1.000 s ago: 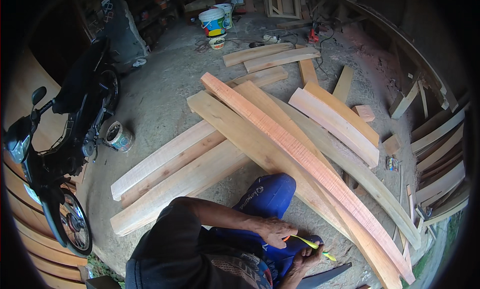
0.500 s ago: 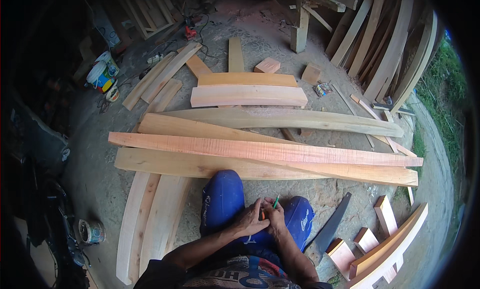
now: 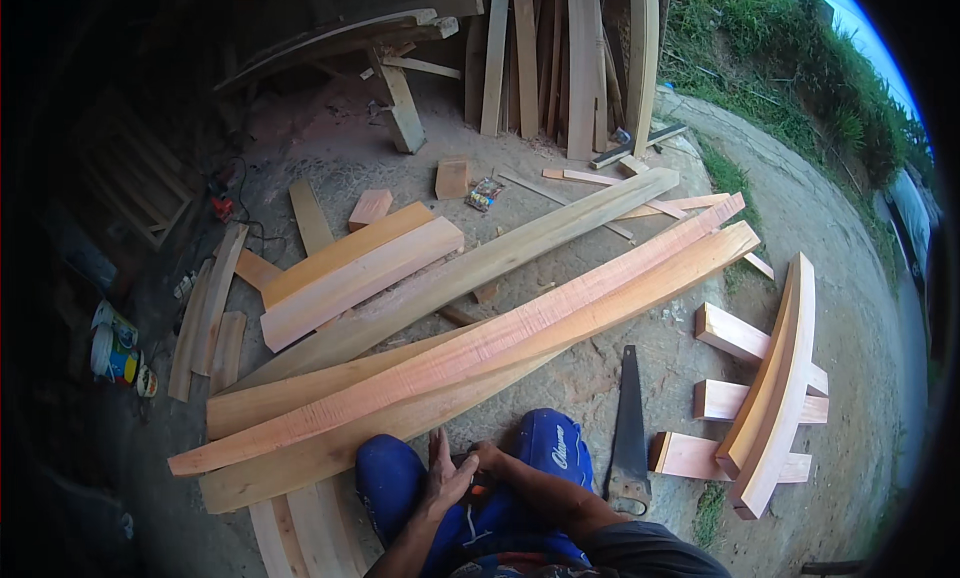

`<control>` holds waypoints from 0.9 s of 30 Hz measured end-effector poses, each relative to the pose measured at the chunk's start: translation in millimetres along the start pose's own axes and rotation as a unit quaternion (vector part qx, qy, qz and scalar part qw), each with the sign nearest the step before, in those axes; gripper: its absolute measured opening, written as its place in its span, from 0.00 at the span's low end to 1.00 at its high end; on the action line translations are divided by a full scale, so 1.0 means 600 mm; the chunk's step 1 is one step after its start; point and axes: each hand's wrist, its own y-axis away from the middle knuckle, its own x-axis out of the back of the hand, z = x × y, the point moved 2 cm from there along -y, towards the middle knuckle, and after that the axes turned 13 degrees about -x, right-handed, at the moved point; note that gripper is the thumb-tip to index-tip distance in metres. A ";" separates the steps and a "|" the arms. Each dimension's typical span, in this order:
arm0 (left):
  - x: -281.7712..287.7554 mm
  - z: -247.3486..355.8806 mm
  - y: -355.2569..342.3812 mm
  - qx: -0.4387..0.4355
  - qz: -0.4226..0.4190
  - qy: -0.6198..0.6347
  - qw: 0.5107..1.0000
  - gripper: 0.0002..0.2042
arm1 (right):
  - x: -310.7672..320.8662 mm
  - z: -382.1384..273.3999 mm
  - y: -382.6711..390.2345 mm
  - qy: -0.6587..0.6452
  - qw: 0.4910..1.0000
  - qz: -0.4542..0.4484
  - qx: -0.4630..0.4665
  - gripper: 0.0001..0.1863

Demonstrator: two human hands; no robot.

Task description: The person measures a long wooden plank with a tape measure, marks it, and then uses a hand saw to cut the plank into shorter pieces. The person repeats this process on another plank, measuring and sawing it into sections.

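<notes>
Just beside right hand point(image 3: 488, 459), orange object point(image 3: 479, 491), partly hidden

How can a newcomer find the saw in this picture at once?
Find the long pink beam. Below its right half, between the blue right knee and the short blocks, lies the saw. Its dark, tapering blade sets it apart from pale wood nearby.

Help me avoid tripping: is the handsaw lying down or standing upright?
Lying down: the handsaw rests lengthwise along the concrete, beside the right knee.
</notes>
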 end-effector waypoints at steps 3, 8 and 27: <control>0.150 0.076 0.014 -0.177 0.113 -0.209 0.955 0.47 | -0.002 -0.062 0.011 -0.106 0.973 0.042 -0.203 0.16; 0.345 0.044 -0.009 -0.046 0.132 -0.449 0.883 0.54 | -0.013 -0.059 0.014 -0.003 0.976 -0.030 -0.215 0.19; 0.481 -0.079 -0.059 -0.025 -0.050 -0.466 0.883 0.43 | 0.610 -0.081 0.065 0.250 0.917 0.281 0.131 0.32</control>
